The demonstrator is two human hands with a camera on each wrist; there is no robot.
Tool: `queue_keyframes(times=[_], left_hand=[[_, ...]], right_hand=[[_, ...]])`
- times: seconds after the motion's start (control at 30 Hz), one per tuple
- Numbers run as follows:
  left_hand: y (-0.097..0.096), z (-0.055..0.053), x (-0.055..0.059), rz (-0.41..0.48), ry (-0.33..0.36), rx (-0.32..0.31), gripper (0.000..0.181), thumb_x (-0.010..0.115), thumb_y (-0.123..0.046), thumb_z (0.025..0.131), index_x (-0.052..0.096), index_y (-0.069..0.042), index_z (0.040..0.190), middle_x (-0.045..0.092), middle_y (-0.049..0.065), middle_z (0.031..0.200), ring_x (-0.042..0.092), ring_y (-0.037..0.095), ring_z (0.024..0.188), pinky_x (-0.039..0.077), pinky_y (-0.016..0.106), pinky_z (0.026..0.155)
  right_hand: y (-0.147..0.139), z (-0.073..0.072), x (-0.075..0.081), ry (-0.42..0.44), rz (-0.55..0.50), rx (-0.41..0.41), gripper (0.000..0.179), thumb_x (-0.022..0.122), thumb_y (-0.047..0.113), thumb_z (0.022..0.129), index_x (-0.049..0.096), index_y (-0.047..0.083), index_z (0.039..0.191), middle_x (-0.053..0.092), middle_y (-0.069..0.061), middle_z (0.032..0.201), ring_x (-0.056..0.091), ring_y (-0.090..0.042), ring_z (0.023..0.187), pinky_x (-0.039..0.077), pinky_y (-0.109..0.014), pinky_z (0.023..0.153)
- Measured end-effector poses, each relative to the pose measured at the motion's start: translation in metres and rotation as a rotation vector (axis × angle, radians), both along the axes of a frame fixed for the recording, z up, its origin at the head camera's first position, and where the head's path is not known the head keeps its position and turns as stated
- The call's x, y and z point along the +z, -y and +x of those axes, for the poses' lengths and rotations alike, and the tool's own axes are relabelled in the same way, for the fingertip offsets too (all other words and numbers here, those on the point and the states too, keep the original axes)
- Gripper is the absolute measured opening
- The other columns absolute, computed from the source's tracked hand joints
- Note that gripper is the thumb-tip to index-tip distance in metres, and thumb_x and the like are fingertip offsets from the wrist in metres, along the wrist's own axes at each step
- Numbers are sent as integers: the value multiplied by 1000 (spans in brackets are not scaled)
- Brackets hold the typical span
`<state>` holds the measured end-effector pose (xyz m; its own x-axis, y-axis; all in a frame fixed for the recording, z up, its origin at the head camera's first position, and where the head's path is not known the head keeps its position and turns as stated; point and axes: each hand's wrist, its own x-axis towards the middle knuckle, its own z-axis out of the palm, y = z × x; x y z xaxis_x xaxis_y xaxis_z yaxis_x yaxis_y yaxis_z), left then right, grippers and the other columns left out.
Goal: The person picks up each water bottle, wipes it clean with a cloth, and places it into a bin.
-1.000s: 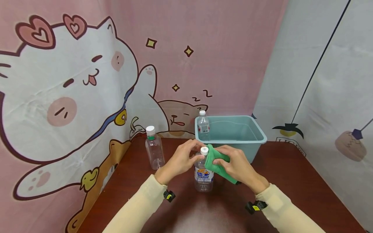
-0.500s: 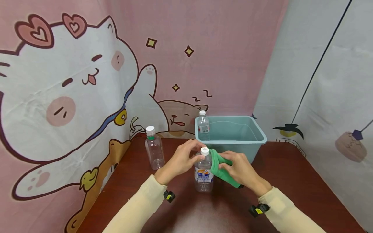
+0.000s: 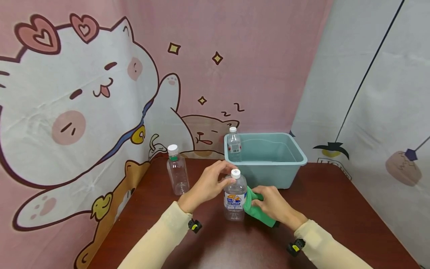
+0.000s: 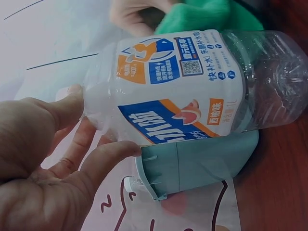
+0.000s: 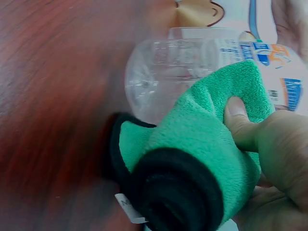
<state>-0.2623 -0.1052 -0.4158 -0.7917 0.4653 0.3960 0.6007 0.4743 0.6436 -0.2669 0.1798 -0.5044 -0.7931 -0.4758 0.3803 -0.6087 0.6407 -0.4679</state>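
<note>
A clear plastic bottle (image 3: 234, 201) with a white cap and a blue, orange and white label stands upright on the table. My left hand (image 3: 212, 181) holds it around the neck, just under the cap; the left wrist view shows thumb and fingers about the narrow part of the bottle (image 4: 178, 91). In my right hand (image 3: 275, 203) is a folded green cloth (image 3: 258, 213), pinched between thumb and fingers. The cloth (image 5: 207, 130) lies against the bottle's right side at label height, its black edging and small white tag toward the wrist camera.
A light blue plastic tub (image 3: 268, 175) stands behind the bottle, with a smaller white-capped bottle (image 3: 234, 145) upright in its left end. Farther left, another clear bottle (image 3: 178, 173) with a white cap and green neck ring stands on the dark red-brown table (image 3: 336, 220).
My right hand has slid the green cloth down the bottle's right side, from near the cap to the label. My left hand keeps its hold at the neck, and the bottle stays in place.
</note>
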Motion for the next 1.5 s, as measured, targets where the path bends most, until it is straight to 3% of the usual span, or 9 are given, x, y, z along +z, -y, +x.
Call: queue_keyframes(times=[0.13, 0.27, 0.47, 0.8, 1.17, 1.4, 1.5], left_hand=[[0, 0, -1, -6, -6, 0, 38, 85, -13, 107, 71, -10, 143, 75, 13, 132, 80, 32, 129, 67, 56, 115], [-1, 0, -1, -4, -15, 2, 37, 84, -13, 108, 72, -10, 142, 76, 13, 132, 80, 32, 128, 67, 54, 114], [-1, -2, -3, -13, -30, 7, 35, 83, -15, 109, 72, -11, 142, 75, 12, 131, 80, 31, 128, 67, 54, 114], [-1, -2, -3, -10, -17, 12, 37, 84, -15, 109, 72, -11, 143, 76, 11, 132, 80, 31, 128, 68, 51, 114], [-1, 0, 0, -9, -11, 14, 40, 84, -14, 108, 69, -12, 145, 77, 10, 133, 80, 28, 129, 67, 48, 115], [-1, -1, -1, 1, -9, 11, 42, 84, -14, 108, 66, -12, 146, 79, 12, 133, 80, 30, 129, 66, 57, 117], [-1, -1, 0, -3, -11, 15, 42, 84, -15, 108, 66, -12, 145, 79, 12, 133, 80, 30, 129, 66, 55, 117]], right_hand=[[1, -4, -12, 22, 34, 26, 25, 99, 7, 93, 87, 7, 115, 89, -3, 111, 77, -5, 94, 62, -24, 74], [3, -6, -21, 61, 60, 64, 24, 100, 6, 91, 83, 14, 106, 84, 4, 100, 66, 3, 85, 56, -21, 70], [7, -7, -27, 107, 73, 93, 29, 100, 4, 90, 78, 19, 102, 83, 5, 99, 69, 1, 90, 59, -21, 73], [6, -6, -25, 151, 47, 72, 28, 96, 0, 92, 78, 19, 101, 84, 4, 100, 67, 1, 88, 57, -20, 73], [2, -4, -21, 74, 5, 14, 23, 97, 5, 93, 82, 15, 106, 79, 10, 94, 59, 2, 79, 54, -22, 70], [0, -1, -11, 125, -49, -10, 19, 93, 8, 99, 83, 14, 114, 83, 7, 100, 62, 2, 78, 55, -22, 69], [0, 0, -1, 133, -76, -37, 19, 93, 9, 100, 83, 15, 115, 83, 6, 101, 64, 1, 78, 56, -23, 68]])
